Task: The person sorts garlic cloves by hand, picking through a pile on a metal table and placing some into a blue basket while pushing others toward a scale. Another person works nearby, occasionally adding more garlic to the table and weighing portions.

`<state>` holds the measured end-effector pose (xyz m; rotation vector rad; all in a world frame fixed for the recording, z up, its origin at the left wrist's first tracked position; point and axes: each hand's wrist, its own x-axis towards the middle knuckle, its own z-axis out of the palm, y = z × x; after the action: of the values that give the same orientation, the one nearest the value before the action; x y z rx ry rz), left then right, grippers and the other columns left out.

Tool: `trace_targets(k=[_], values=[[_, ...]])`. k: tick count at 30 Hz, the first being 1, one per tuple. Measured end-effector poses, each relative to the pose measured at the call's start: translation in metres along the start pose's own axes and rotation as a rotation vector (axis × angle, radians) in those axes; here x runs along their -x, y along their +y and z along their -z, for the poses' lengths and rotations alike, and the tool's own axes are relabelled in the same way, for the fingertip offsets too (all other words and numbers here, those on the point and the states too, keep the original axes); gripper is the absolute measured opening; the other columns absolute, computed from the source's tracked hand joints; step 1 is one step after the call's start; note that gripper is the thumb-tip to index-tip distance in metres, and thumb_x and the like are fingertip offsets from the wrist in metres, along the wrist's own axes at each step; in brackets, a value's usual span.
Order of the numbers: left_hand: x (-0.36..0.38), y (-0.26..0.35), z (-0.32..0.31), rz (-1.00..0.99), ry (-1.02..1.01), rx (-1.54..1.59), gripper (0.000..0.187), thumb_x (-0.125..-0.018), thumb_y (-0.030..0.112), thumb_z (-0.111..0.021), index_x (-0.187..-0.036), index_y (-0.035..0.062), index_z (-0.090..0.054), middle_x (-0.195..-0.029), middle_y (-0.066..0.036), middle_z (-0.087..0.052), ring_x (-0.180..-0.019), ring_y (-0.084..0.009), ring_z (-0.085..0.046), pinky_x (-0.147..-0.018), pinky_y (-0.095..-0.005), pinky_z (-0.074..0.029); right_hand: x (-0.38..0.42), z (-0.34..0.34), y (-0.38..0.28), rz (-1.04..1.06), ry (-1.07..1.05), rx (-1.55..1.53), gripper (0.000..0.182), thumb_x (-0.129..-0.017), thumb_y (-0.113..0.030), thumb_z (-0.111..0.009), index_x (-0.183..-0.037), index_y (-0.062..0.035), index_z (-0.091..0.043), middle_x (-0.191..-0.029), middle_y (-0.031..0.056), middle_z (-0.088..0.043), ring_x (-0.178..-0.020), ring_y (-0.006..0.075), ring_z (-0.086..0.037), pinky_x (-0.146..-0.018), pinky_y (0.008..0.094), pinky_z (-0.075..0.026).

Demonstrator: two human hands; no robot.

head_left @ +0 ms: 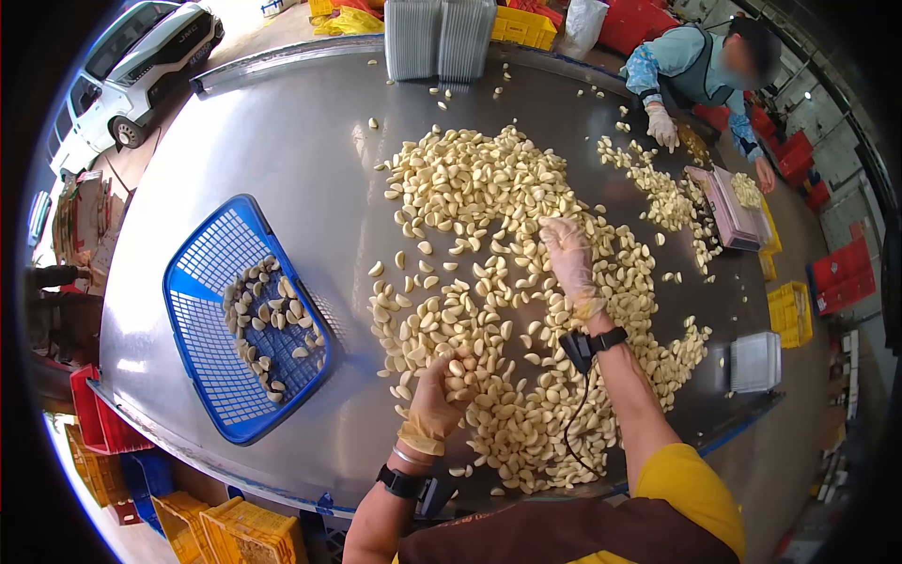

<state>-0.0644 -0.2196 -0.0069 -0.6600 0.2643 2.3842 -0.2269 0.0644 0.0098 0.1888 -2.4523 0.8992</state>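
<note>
Peeled garlic cloves lie in a broad, loose heap across the metal table. My left hand, in a thin translucent glove, is at the near left side of the heap, fingers curled around a few cloves. Farther up and to the right, my right hand, gloved the same way, rests on the heap with its fingers stretched forward, touching cloves. Whether anything is under those fingertips is hidden. A black device with a cable is strapped at my right wrist. Left of the heap, a blue plastic basket holds some darker, discoloured cloves.
Stacked clear trays stand at the table's far edge. At the far right a co-worker reaches over cloves near a pink scale. A clear container sits at right. Yellow crates stand on the floor; a white vehicle is beyond.
</note>
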Motion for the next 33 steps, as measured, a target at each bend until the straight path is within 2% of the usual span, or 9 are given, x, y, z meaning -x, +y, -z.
trace_targets(k=[3, 7, 13, 15, 21, 23, 26, 29, 33], values=[[0.003, 0.003, -0.014, -0.028, 0.006, -0.016, 0.023, -0.103, 0.024, -0.05, -0.109, 0.0052, -0.062, -0.093, -0.007, -0.067, -0.079, -0.0148, -0.062, -0.05, -0.02, -0.04, -0.03, -0.003, 0.058, -0.012, -0.009, 0.162, 0.043, -0.096, -0.028, -0.064, -0.135, -0.0118, -0.057, -0.131, 0.0149, -0.059, -0.123, 0.032, -0.054, -0.102, 0.0417, -0.045], [0.005, 0.005, -0.015, -0.062, -0.019, -0.041, 0.022, -0.102, 0.025, -0.051, -0.11, 0.007, -0.062, -0.096, -0.006, -0.068, -0.077, -0.0135, -0.062, -0.051, -0.02, -0.041, -0.022, 0.01, -0.001, -0.179, -0.592, 0.8, 0.078, -0.094, -0.059, -0.053, -0.158, -0.0299, -0.02, -0.161, 0.0166, -0.022, -0.147, 0.0495, -0.015, -0.113, 0.0549, -0.034], [0.005, 0.008, -0.011, -0.094, 0.023, -0.08, 0.024, -0.102, 0.026, -0.051, -0.109, 0.0053, -0.061, -0.09, -0.003, -0.065, -0.076, -0.014, -0.062, -0.055, -0.0224, -0.043, 0.002, 0.039, -0.007, -0.256, -0.913, 0.627, 0.059, -0.094, -0.046, -0.06, -0.146, -0.0232, -0.048, -0.149, 0.018, -0.045, -0.127, 0.0394, -0.053, -0.098, 0.0488, -0.049], [0.004, 0.008, -0.009, -0.091, -0.007, -0.128, 0.024, -0.102, 0.026, -0.052, -0.109, 0.0059, -0.062, -0.089, -0.002, -0.065, -0.075, -0.0139, -0.062, -0.055, -0.0226, -0.043, -0.019, 0.041, 0.0, -0.301, -0.492, 0.427, 0.039, -0.091, -0.035, -0.065, -0.124, -0.0148, -0.065, -0.126, 0.0163, -0.064, -0.108, 0.0344, -0.064, -0.086, 0.0456, -0.052], [0.0, -0.002, -0.008, -0.048, 0.021, -0.132, 0.024, -0.1, 0.027, -0.055, -0.11, 0.0066, -0.063, -0.093, -0.003, -0.068, -0.078, -0.0145, -0.064, -0.057, -0.0225, -0.044, -0.054, -0.03, 0.066, 0.049, -0.164, 0.549, 0.025, -0.086, -0.032, -0.069, -0.094, -0.008, -0.068, -0.1, 0.0142, -0.068, -0.094, 0.0342, -0.064, -0.079, 0.0455, -0.05], [0.001, 0.0, -0.004, -0.044, 0.01, -0.116, 0.024, -0.1, 0.027, -0.056, -0.111, 0.0068, -0.064, -0.096, -0.003, -0.069, -0.08, -0.0147, -0.065, -0.059, -0.0227, -0.045, -0.043, -0.047, 0.096, 0.09, -0.004, 0.302, 0.02, -0.084, -0.018, -0.071, -0.098, -0.0055, -0.065, -0.094, 0.0125, -0.066, -0.087, 0.0298, -0.064, -0.075, 0.0421, -0.051], [0.003, 0.005, -0.008, -0.087, 0.028, -0.184, 0.029, -0.102, 0.027, -0.052, -0.12, 0.008, -0.063, -0.104, -0.005, -0.069, -0.086, -0.0144, -0.065, -0.065, -0.0219, -0.05, -0.019, -0.009, -0.011, -0.432, -0.236, -0.258, 0.008, -0.092, -0.01, -0.068, -0.098, -0.0058, -0.065, -0.089, 0.0026, -0.064, -0.082, 0.0127, -0.059, -0.069, 0.0306, -0.05], [0.013, 0.006, -0.029, -0.128, 0.11, -0.208, 0.031, -0.102, 0.028, -0.052, -0.122, 0.0085, -0.063, -0.11, -0.005, -0.068, -0.091, -0.0149, -0.066, -0.069, -0.0215, -0.052, 0.036, 0.017, -0.086, -0.111, -0.731, -0.457, 0.018, -0.095, -0.013, -0.067, -0.112, -0.006, -0.066, -0.107, 0.0007, -0.067, -0.096, 0.0113, -0.06, -0.085, 0.0283, -0.05], [-0.001, 0.003, -0.003, -0.032, 0.098, -0.011, 0.032, -0.101, 0.028, -0.055, -0.124, 0.0073, -0.062, -0.111, -0.007, -0.068, -0.094, -0.0185, -0.066, -0.065, -0.021, -0.052, 0.064, 0.014, -0.099, -0.044, -0.578, -0.456, 0.026, -0.094, -0.009, -0.066, -0.119, -0.01, -0.067, -0.113, 0.0063, -0.068, -0.095, 0.0185, -0.064, -0.085, 0.03, -0.051]])
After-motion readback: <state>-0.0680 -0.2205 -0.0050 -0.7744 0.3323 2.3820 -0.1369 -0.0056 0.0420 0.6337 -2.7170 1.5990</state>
